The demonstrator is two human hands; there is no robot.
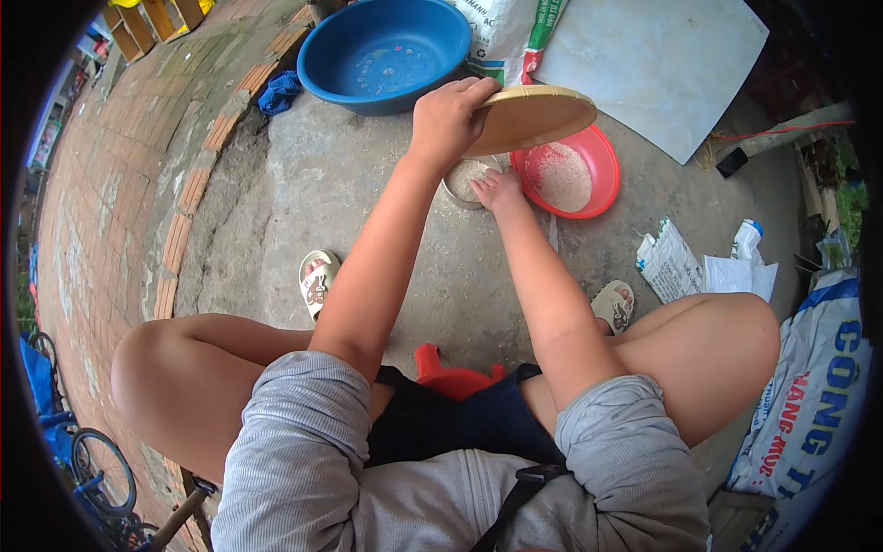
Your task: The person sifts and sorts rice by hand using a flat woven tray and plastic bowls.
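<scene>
My left hand (449, 121) is closed on the rim of a round tan winnowing tray (543, 115), which is held tilted above the ground. My right hand (498, 190) is at the near edge of a small metal bowl (466, 182) of pale grains, its fingers apart over the grains. Part of this bowl is hidden under the tray and my hand. Just to the right stands a red plastic basin (609, 175) with pale, broken-looking grains in it; the tray covers part of its far rim.
Behind the tray stands a large blue basin (322, 69), beside a printed sack (497, 32) and a pale flat board (653, 64). Printed bags (676, 262) lie to the right, with a big lettered sack (800, 405) nearer. A red stool (451, 375) is beneath me.
</scene>
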